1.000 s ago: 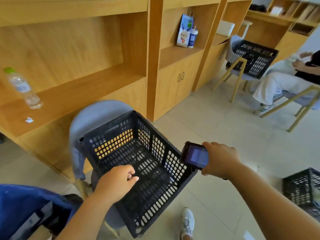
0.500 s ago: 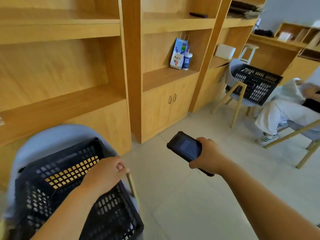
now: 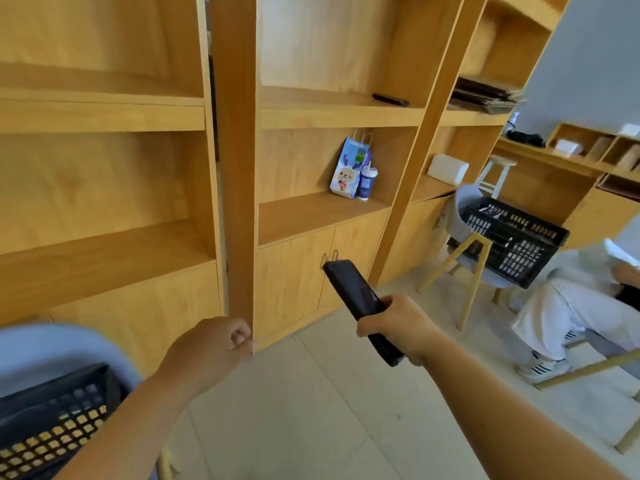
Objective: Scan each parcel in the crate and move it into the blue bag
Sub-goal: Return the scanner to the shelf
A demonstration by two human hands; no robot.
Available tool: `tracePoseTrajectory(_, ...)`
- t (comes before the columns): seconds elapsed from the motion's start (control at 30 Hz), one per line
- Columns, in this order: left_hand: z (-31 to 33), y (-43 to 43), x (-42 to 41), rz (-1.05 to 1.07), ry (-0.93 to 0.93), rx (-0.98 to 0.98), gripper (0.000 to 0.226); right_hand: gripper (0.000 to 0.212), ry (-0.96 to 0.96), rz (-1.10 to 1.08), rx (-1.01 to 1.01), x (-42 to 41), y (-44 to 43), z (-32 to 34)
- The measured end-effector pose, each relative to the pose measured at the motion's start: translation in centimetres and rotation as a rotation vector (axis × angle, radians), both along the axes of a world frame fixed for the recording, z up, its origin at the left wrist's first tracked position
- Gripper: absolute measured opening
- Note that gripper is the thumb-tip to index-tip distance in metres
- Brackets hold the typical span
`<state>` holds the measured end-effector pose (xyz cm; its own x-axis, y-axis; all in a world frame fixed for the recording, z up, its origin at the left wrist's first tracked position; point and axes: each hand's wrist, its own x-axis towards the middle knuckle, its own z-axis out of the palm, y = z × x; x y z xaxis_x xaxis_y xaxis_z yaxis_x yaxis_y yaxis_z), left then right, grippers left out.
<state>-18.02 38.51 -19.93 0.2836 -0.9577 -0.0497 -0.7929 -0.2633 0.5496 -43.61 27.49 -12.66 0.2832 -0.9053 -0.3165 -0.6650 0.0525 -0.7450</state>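
The right hand (image 3: 398, 327) grips a black scanner (image 3: 356, 299) by its low end. The long top part sticks up and out over the floor. The left hand (image 3: 211, 348) is in the air with its fingers curled in, and I see nothing in it.

The crate (image 3: 52, 420) sits on a grey chair (image 3: 52, 344) at the bottom left, just under the left arm. Only one corner shows and it is blurry, so I cannot be sure what is in it. I see no parcel there. The blue bag is not in view at all.

What could go wrong? The scanner is held near its end, so it could tip and slip out of the hand. The head looks at the shelves, not at the crate, so a reach down could miss or bump the crate off the chair.

A second crate (image 3: 516, 244) sits tilted on another chair far to the right, near a person's legs (image 3: 571, 306). There may be something dark inside. A paper bag (image 3: 349, 168) and a cup (image 3: 367, 181) stand together on a shelf.
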Motion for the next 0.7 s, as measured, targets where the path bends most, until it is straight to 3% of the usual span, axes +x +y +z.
tracePoseTrajectory(0.33,6.3,-18.5,4.4,0.060,-0.175,-0.119,0.015,0.061,0.074,0.125,-0.601,6.8,-21.0,7.9)
tracePoseTrajectory(0.47,9.3,-23.9,6.1,0.081,-0.279,-0.125,0.024,0.062,0.140,0.131,-0.672,8.6,-28.1,10.2)
tracePoseTrajectory(0.7,12.7,-33.0,9.9,0.191,-0.475,-0.061,0.020,0.060,0.254,0.178,-0.775,13.7,-41.0,13.2)
